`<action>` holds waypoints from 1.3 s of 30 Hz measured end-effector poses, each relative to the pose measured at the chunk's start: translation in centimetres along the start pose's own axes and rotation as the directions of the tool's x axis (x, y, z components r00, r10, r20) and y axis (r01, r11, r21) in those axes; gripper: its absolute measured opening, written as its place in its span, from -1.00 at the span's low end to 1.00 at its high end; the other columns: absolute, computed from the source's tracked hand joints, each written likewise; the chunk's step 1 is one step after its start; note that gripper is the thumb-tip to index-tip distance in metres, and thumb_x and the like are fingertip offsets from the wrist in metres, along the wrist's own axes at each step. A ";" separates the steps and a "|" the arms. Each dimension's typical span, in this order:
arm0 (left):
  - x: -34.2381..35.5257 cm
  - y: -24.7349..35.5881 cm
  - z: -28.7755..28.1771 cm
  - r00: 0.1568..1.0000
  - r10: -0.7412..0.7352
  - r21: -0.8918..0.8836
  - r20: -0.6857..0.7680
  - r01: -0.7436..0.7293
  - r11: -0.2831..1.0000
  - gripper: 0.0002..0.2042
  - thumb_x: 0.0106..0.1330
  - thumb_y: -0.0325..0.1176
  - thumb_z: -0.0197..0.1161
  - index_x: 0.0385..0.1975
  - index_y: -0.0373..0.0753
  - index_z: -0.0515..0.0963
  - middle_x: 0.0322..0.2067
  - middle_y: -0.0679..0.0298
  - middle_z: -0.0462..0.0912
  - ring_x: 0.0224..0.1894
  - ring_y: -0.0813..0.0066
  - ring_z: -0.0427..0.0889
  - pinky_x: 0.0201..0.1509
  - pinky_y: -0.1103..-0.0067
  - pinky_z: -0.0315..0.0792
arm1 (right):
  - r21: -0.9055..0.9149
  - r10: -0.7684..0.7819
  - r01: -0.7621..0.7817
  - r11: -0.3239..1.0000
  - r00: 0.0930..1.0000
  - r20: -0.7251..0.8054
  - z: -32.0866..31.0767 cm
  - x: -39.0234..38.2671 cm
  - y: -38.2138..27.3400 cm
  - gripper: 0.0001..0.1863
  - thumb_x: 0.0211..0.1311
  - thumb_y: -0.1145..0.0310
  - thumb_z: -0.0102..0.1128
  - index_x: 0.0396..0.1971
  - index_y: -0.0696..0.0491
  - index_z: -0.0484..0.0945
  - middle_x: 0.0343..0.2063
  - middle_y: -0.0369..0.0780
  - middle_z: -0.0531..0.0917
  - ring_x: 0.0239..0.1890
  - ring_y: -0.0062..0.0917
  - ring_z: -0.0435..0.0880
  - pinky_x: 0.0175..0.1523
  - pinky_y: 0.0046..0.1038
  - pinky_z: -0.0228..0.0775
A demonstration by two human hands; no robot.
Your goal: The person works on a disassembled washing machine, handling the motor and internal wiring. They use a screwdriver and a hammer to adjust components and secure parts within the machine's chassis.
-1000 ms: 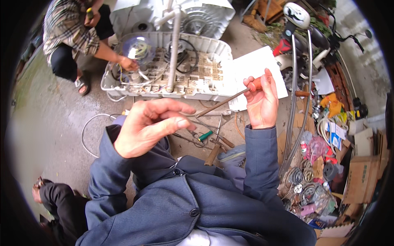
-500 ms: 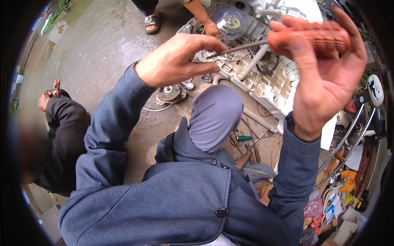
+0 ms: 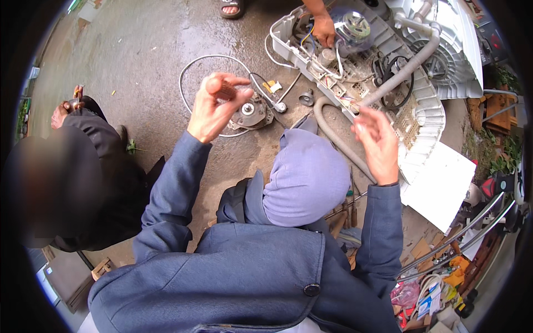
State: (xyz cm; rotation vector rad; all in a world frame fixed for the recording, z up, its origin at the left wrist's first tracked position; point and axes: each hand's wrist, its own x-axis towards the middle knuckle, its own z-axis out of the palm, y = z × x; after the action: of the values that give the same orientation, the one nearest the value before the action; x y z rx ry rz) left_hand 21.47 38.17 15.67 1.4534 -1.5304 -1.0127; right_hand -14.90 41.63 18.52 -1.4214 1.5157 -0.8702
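Observation:
My left hand (image 3: 208, 114) is raised over the wet ground, its fingers curled round the ridged reddish handle of a screwdriver (image 3: 224, 92). That handle is partly hidden by the fingers, and its shaft cannot be made out. Below the hand in the picture lies a round metal motor (image 3: 248, 110) with a shaft in its middle. My right hand (image 3: 378, 143) is up beside the near edge of a white plastic appliance housing (image 3: 419, 133). Its fingers are loosely bent and apart, with nothing seen in them. A grey pipe (image 3: 404, 73) lies across the housing.
Another person's hand (image 3: 323, 30) reaches into the housing's far end. At the left a person in black (image 3: 83, 166) sits close. A white cable (image 3: 186, 69) and a corrugated hose (image 3: 327, 125) lie on the ground. Clutter with metal tubes (image 3: 461, 238) fills the right side.
The screwdriver has passed from my right hand to my left. Both hands have moved lower and apart. The view has shifted, showing more of the housing.

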 end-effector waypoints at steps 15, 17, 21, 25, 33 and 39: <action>-7.4 -8.9 -1.2 0.960 -0.173 0.036 -0.221 0.186 0.982 -0.82 0.21 -0.51 0.45 -0.22 -0.31 0.64 -0.31 0.28 0.71 -0.24 0.58 0.68 -0.12 0.62 0.54 | 0.553 0.944 -0.766 0.329 0.253 -0.211 3.8 -24.9 25.4 -0.49 0.14 0.47 0.27 0.10 0.29 0.42 -0.18 0.01 0.63 -0.46 -0.23 0.65 -0.34 -0.23 0.56; -6.6 -8.5 -0.3 0.980 -0.070 0.069 -0.187 0.084 0.994 -0.86 0.24 -0.57 0.39 -0.25 -0.34 0.60 -0.34 0.37 0.63 -0.34 0.63 0.59 -0.19 0.64 0.49 | 0.700 0.964 -0.694 0.170 0.265 0.029 0.9 -27.8 31.7 -0.68 0.17 0.44 0.21 -0.14 0.33 0.52 -0.43 -0.05 0.65 -0.63 -0.27 0.57 -0.50 -0.25 0.49; -5.5 -9.1 -0.6 0.981 -0.087 0.071 -0.175 0.101 0.992 -0.84 0.23 -0.57 0.30 -0.21 -0.33 0.58 -0.31 0.35 0.60 -0.27 0.61 0.57 -0.12 0.63 0.46 | 0.758 0.958 -0.646 0.092 0.264 0.109 1.4 -28.0 33.2 -0.82 0.21 0.40 0.14 -0.51 0.19 0.45 -0.65 -0.11 0.53 -0.68 -0.29 0.49 -0.54 -0.27 0.42; -2.5 -11.0 0.9 0.992 0.100 0.349 -0.080 -0.066 0.935 -0.58 0.14 -0.51 0.20 0.07 -0.26 0.54 -0.14 0.17 0.56 -0.22 0.31 0.64 -0.02 0.50 0.49 | 0.706 0.952 -0.694 0.144 0.293 0.094 1.1 -29.2 35.8 -0.81 0.24 0.41 0.16 -0.49 0.19 0.41 -0.68 -0.10 0.49 -0.70 -0.28 0.48 -0.57 -0.21 0.44; 1.5 -14.4 5.7 0.974 -0.215 0.729 0.071 0.096 0.678 -0.34 0.14 -0.09 0.42 0.30 0.01 0.44 0.22 0.05 0.46 -0.01 -0.06 0.68 0.05 0.18 0.59 | 0.665 0.959 -0.715 0.217 0.285 -0.006 1.5 -28.9 34.5 -0.79 0.21 0.51 0.17 -0.29 0.17 0.30 -0.65 -0.14 0.51 -0.71 -0.33 0.52 -0.66 -0.17 0.43; 4.4 -16.7 4.8 0.939 -0.262 0.778 0.224 -0.010 0.628 -0.49 0.15 0.07 0.40 0.04 -0.07 0.63 0.02 0.22 0.63 -0.02 0.07 0.69 0.04 0.22 0.58 | 0.658 0.960 -0.716 0.232 0.276 -0.038 2.0 -28.0 32.3 -0.75 0.20 0.51 0.18 -0.24 0.12 0.27 -0.65 -0.14 0.51 -0.72 -0.33 0.53 -0.67 -0.16 0.41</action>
State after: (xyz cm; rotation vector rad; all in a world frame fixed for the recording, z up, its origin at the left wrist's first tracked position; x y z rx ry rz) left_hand 23.17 33.49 -1.57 2.0786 -2.3131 -0.6912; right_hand -26.25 73.04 -8.21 0.2512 1.8515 -0.7517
